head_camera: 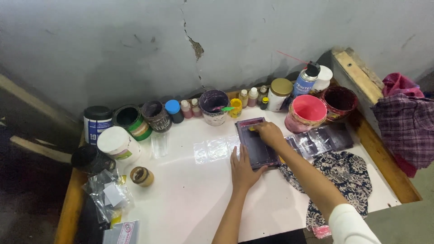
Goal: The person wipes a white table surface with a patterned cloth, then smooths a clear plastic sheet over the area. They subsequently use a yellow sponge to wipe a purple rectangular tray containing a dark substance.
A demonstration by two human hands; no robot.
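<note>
Left hand lies flat, steadying dark frame; right hand grips squeegee; paint jars crowd behind.

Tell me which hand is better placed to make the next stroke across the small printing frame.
Right, likely. The right hand already rests on the small printing frame near its far end, while the left hand lies flat at its near edge, steadying it.

Small print workshop, ink jars along wall, stained white table
</note>
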